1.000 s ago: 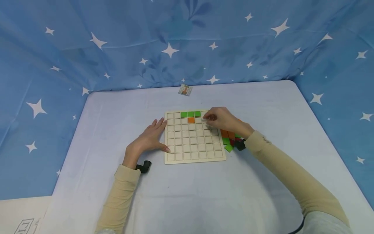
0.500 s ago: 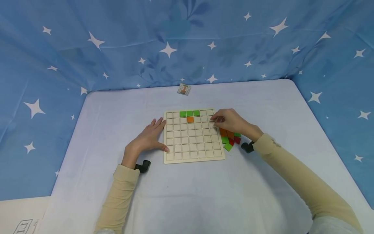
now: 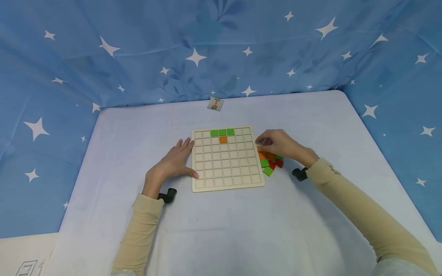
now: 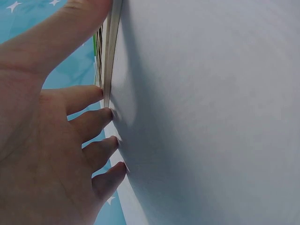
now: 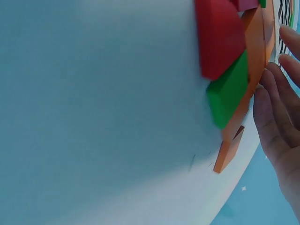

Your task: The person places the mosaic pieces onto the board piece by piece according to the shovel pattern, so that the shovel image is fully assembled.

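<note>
A pale wooden grid board point(image 3: 221, 165) lies on the table. Three green square tiles point(image 3: 222, 132) sit in its top row, and one orange tile point(image 3: 223, 139) is below the middle one. My left hand point(image 3: 172, 161) rests at the board's left edge, fingers spread and thumb on the lower corner area. Over the far end of a loose tile pile, just off the board's right side, is my right hand point(image 3: 284, 144). In the right wrist view its fingers point(image 5: 269, 119) touch or hover by the orange tiles point(image 5: 255, 42); nothing is visibly pinched.
Green point(image 3: 268, 171) and red point(image 3: 279, 163) tiles lie at the near side of the pile. A small patterned card point(image 3: 215, 103) lies beyond the board by the blue star-printed curtain point(image 3: 221, 46). White cloth point(image 3: 221, 226) covers the table.
My right hand has moved right, from above the board's upper right cells to the tile pile. My left hand has stayed at the board's edge. The placed tiles are unchanged.
</note>
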`<action>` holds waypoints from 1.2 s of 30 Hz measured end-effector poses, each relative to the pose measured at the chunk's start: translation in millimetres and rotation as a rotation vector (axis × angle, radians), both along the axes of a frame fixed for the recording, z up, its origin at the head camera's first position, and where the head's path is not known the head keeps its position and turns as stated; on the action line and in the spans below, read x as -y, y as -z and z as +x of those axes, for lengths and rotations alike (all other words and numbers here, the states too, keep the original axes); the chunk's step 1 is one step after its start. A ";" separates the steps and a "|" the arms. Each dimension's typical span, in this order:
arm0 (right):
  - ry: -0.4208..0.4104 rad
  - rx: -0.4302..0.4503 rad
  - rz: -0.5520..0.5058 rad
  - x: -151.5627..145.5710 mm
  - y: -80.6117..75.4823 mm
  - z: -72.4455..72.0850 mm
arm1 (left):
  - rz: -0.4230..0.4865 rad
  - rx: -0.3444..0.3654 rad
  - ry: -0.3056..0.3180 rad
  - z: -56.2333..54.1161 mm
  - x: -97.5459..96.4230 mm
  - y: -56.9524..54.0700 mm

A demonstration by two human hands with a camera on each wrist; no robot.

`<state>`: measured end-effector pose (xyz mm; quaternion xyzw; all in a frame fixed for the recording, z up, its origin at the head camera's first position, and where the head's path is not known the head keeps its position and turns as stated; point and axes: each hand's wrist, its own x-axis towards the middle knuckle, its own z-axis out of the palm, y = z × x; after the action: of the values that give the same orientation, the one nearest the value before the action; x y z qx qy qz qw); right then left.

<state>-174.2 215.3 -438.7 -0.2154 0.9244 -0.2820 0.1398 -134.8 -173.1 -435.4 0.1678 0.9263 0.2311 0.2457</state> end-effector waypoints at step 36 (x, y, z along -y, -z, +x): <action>-0.007 -0.007 -0.038 -5.2 2.2 1.1 | -0.017 -0.013 0.005 0.4 -0.8 2.0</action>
<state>-173.1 220.6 -440.8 -0.2224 0.9186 -0.2983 0.1333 -134.5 -172.3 -437.4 0.1695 0.9293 0.2217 0.2418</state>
